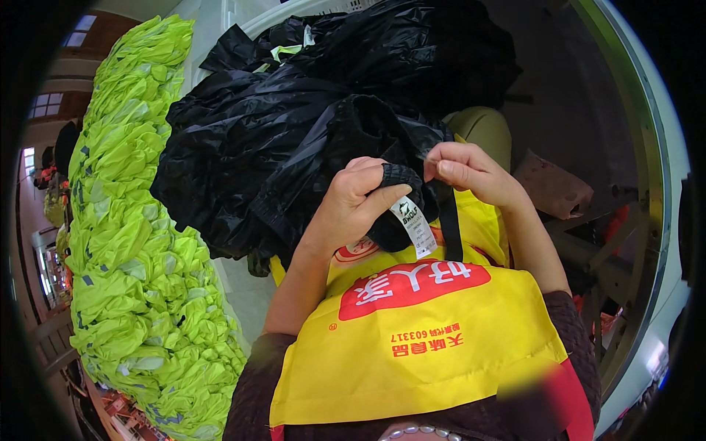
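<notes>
1. Here we are, a single view, live from the wearer's head: the left of two fisheyes, sitting above the grip and on the wearer's side of it.
2. It faces steeply down, putting left hand [357, 202] and right hand [474, 173] around the middle, with the black garment [382, 175] between them.
3. It's close, arm's-reach stuff; the yellow apron [323, 375] looms large below the grip (necklace [423, 431] squeezing in, too!).
4. And what width: left of the grip, the lime-green pile [140, 220] bows along the dark, rounded rim.
</notes>
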Tool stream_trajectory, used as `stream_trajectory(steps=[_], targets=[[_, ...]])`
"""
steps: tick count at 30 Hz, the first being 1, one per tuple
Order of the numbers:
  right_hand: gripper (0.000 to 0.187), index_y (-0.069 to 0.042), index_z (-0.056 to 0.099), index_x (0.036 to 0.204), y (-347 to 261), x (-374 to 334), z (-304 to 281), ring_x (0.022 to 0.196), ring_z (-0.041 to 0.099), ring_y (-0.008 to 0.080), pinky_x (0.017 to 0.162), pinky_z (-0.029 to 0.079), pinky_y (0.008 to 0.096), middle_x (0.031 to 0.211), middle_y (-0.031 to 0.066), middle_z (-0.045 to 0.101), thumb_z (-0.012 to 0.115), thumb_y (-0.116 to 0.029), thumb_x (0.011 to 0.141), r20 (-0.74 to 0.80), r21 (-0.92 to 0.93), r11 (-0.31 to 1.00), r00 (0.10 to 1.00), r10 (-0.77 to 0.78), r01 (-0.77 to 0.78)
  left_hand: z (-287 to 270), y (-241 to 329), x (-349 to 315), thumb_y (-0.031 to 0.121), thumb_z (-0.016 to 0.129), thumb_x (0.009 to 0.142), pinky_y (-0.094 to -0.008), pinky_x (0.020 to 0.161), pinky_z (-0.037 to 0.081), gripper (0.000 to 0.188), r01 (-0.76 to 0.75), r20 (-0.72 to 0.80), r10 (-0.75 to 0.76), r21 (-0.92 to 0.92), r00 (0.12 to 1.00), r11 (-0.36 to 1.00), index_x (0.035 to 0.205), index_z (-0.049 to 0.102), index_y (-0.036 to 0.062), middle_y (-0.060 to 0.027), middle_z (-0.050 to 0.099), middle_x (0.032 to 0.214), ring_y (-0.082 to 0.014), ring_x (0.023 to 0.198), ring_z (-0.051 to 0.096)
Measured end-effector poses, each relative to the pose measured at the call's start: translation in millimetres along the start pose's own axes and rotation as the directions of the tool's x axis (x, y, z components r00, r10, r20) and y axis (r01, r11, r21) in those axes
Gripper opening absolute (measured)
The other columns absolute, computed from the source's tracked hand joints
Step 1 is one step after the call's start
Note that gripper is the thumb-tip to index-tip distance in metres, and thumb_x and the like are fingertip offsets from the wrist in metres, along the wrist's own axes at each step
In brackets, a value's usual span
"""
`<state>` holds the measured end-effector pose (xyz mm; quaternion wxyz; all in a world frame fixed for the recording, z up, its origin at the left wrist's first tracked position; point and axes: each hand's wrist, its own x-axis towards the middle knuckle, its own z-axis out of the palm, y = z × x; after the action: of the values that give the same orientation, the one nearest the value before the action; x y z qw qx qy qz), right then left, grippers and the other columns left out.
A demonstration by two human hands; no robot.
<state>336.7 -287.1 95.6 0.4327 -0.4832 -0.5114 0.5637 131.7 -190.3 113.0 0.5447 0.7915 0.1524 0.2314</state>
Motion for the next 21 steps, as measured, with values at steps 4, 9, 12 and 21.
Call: stream_trajectory(steps=[4, 9, 12, 21], targets=[[0.036, -0.005, 0.061, 0.09, -11.7, 2.2, -2.5, 0.061, 0.048, 0.0106, 0.055, 0.039, 0.0241, 0.068, 0.0019, 0.054, 0.048, -0.037, 0.089, 0.114, -0.188, 0.981, 0.993, -0.03, 0.051, -3.2, 1.4, 0.5, 0.004, 0.064, 0.078, -0.0276, 0.068, 0.04, 0.011, -0.002, 0.062, 0.0, 0.028, 0.998, 1.0, 0.088, 0.065, 0.001, -0.0053, 0.06, 0.076, -0.0174, 0.072, 0.053], [0.034, -0.003, 0.059, 0.085, -16.3, 9.1, 0.6, 0.059, 0.047, 0.0097, 0.053, 0.036, 0.0231, 0.066, 0.0014, 0.053, 0.048, -0.035, 0.09, 0.165, -0.236, 0.968, 0.985, -0.042, 0.081, -2.1, 3.7, 1.3, 0.005, 0.064, 0.077, -0.0302, 0.07, 0.038, 0.01, -0.021, 0.097, 0.015, 0.059, 0.995, 0.998, 0.087, 0.065, 0.0017, -0.0051, 0.058, 0.073, -0.0192, 0.07, 0.052], [0.034, -0.003, 0.056, 0.082, -10.8, 13.9, 1.4, 0.054, 0.043, 0.0077, 0.049, 0.033, 0.0216, 0.064, -0.0002, 0.049, 0.046, -0.035, 0.091, 0.15, -0.209, 0.962, 0.978, -0.148, 0.178, -0.9, 1.0, 0.5, 0.006, 0.062, 0.076, -0.0318, 0.075, 0.037, 0.008, -0.027, 0.1, 0.021, 0.054, 0.995, 0.998, 0.084, 0.064, 0.0026, -0.0053, 0.057, 0.072, -0.0216, 0.072, 0.053], [0.023, -0.004, 0.058, 0.096, -11.5, 14.7, 20.3, 0.051, 0.034, 0.0011, 0.045, 0.026, 0.0166, 0.062, -0.0054, 0.041, 0.057, -0.024, 0.085, -0.247, 0.316, 0.945, 0.969, 0.0, 0.081, -1.7, -3.3, -1.4, 0.006, 0.062, 0.076, -0.0329, 0.076, 0.038, 0.007, -0.058, 0.096, 0.052, 0.055, 0.994, 0.997, 0.08, 0.061, 0.0011, -0.0073, 0.057, 0.073, -0.0236, 0.073, 0.053]])
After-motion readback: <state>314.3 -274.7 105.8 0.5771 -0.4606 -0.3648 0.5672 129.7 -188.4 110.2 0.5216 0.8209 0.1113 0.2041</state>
